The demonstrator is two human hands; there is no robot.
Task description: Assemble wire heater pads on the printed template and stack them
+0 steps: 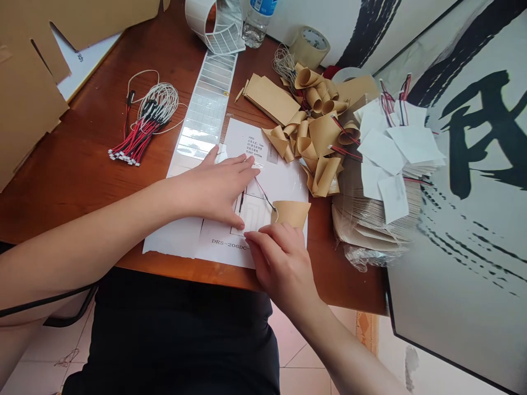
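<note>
Head view: a thin white film pad (251, 215) lies on a printed sheet (284, 181), with a fine wire (263, 195) leaving its upper corner. A tan paper piece (290, 213) sits just right of the pad. The left hand (214, 186) rests open and flat beside the pad, holding nothing; the right hand (280, 263) curls just below it, any grip hidden. The pad looks light and floppy, best taken by its edges, not the wire.

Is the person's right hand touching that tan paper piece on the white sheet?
Touching. The head view shows the right hand with its fingers lying over the lower edge of the tan paper piece, with no gap between them.
</note>
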